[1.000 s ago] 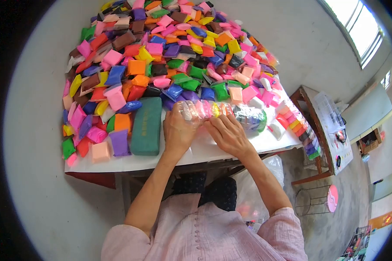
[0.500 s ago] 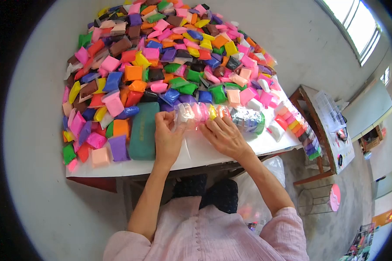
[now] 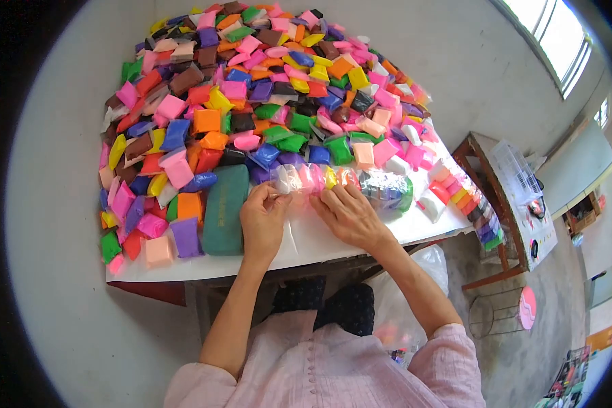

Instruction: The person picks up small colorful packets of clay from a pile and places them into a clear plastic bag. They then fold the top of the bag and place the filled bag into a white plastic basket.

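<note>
Both hands sit a little nearer the table's front edge than half a second ago, and the left hand [image 3: 264, 219] has curled tighter on the end of the clear bag [image 3: 340, 182]. That bag lies on its side across the white table [image 3: 306, 246], just in front of the big heap of coloured packets [image 3: 265, 88]; a row of pink, yellow and orange packets shows through the film, with a green-and-grey bunch at its right end. Left fingers are pressed together, pinching the bag's left end. The right hand [image 3: 350, 216] lies flat and slightly spread, fingertips on the bag's underside near its middle, thumb side turned towards the other hand. The two hands are close, nearly touching.

Just left of the left hand lies a dark green case [image 3: 222, 211], long side pointing away from the person, touching the heap's near fringe. Left of it, loose packets run down to the table's front left corner. Bare white tabletop shows only in a strip between the hands and the front edge, wider under the right wrist. To the right, the table's corner ends just beyond a white packet [image 3: 430, 202], and a strip of packets [image 3: 470, 201] hangs there beside a small wooden stand [image 3: 486, 156]. Below the edge, a clear sack [image 3: 415, 272] sits by the person's knee.
</note>
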Action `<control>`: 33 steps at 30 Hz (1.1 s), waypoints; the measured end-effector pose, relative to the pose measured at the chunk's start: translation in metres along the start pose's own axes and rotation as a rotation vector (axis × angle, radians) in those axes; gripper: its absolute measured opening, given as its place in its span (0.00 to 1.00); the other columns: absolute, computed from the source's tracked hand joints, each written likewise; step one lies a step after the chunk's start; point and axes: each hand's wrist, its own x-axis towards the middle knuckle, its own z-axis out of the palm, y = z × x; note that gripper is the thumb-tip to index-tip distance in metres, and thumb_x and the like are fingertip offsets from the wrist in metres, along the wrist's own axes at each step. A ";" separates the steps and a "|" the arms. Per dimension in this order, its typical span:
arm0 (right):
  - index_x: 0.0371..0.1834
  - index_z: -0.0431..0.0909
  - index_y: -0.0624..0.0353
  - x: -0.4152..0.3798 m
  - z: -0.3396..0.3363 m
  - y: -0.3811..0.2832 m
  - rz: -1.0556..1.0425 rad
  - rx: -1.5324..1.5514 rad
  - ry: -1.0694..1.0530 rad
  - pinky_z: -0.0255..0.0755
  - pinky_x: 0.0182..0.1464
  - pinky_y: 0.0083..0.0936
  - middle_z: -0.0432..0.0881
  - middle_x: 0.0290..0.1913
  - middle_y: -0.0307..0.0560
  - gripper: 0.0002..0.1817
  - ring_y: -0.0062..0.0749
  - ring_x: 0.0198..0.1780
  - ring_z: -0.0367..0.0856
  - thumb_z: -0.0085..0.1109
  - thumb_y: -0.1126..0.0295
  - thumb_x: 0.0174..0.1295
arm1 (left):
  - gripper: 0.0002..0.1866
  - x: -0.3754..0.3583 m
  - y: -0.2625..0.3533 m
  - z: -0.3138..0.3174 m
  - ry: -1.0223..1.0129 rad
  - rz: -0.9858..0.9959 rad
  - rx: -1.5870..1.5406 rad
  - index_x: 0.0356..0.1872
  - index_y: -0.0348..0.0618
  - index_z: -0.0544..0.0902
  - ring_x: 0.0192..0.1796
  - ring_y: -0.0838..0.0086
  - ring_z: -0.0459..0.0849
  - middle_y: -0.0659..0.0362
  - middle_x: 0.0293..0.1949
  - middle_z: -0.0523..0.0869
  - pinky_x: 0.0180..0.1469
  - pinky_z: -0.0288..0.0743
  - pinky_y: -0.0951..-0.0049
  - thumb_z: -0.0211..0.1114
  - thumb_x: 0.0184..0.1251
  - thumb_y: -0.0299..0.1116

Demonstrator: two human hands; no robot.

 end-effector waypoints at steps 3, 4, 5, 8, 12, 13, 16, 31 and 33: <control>0.47 0.79 0.66 0.000 0.000 -0.001 0.012 -0.010 0.000 0.69 0.41 0.30 0.71 0.37 0.43 0.18 0.33 0.40 0.74 0.59 0.73 0.52 | 0.06 0.002 0.003 0.003 0.038 0.025 0.103 0.34 0.32 0.80 0.34 0.75 0.80 0.55 0.34 0.84 0.40 0.75 0.72 0.68 0.63 0.25; 0.47 0.79 0.66 0.001 0.001 -0.001 0.021 -0.007 0.010 0.69 0.41 0.31 0.71 0.37 0.43 0.18 0.34 0.39 0.74 0.60 0.74 0.51 | 0.06 0.003 0.003 0.003 0.048 0.041 0.149 0.34 0.32 0.80 0.34 0.78 0.79 0.57 0.33 0.85 0.39 0.75 0.74 0.68 0.64 0.24; 0.47 0.79 0.66 0.002 0.001 0.000 0.029 0.000 -0.006 0.70 0.42 0.31 0.71 0.36 0.43 0.18 0.34 0.40 0.74 0.60 0.74 0.51 | 0.06 0.005 0.005 0.004 0.058 0.051 0.171 0.33 0.32 0.80 0.33 0.76 0.80 0.56 0.32 0.85 0.39 0.75 0.73 0.68 0.63 0.24; 0.47 0.78 0.65 0.006 0.001 0.003 0.047 0.004 -0.052 0.70 0.43 0.31 0.70 0.36 0.42 0.17 0.33 0.40 0.74 0.60 0.74 0.51 | 0.07 0.009 0.010 0.006 0.077 0.051 0.220 0.32 0.32 0.79 0.32 0.72 0.81 0.54 0.29 0.84 0.38 0.76 0.70 0.69 0.61 0.24; 0.44 0.77 0.63 0.008 0.004 0.007 0.070 0.014 -0.053 0.72 0.43 0.31 0.72 0.35 0.43 0.14 0.34 0.39 0.75 0.60 0.75 0.53 | 0.12 0.011 0.011 0.007 0.086 -0.015 0.245 0.40 0.33 0.77 0.34 0.69 0.83 0.53 0.33 0.84 0.40 0.76 0.67 0.71 0.59 0.24; 0.43 0.77 0.62 0.009 0.007 0.009 0.078 0.028 -0.037 0.72 0.43 0.31 0.72 0.34 0.43 0.13 0.35 0.39 0.75 0.60 0.75 0.53 | 0.14 0.011 0.009 0.008 0.094 -0.027 0.253 0.42 0.33 0.76 0.35 0.68 0.83 0.52 0.34 0.84 0.41 0.77 0.67 0.71 0.59 0.24; 0.43 0.75 0.61 0.012 0.019 0.010 0.164 0.028 0.023 0.73 0.41 0.32 0.73 0.31 0.43 0.14 0.39 0.36 0.76 0.64 0.72 0.54 | 0.21 0.014 0.006 0.011 0.123 0.015 0.127 0.50 0.35 0.74 0.39 0.67 0.84 0.52 0.38 0.83 0.43 0.77 0.66 0.72 0.58 0.24; 0.61 0.73 0.56 0.029 0.013 0.030 0.535 0.059 -0.009 0.69 0.56 0.45 0.83 0.47 0.50 0.39 0.44 0.52 0.79 0.76 0.52 0.45 | 0.23 0.021 -0.006 0.008 -0.012 0.027 0.174 0.55 0.31 0.79 0.44 0.53 0.85 0.44 0.43 0.86 0.49 0.77 0.58 0.70 0.59 0.27; 0.62 0.74 0.55 0.025 0.011 0.039 0.596 0.156 -0.130 0.69 0.57 0.44 0.83 0.45 0.51 0.39 0.46 0.52 0.80 0.75 0.52 0.45 | 0.21 0.024 -0.008 0.008 -0.008 0.043 0.166 0.54 0.31 0.80 0.41 0.58 0.86 0.46 0.40 0.87 0.48 0.77 0.61 0.69 0.59 0.27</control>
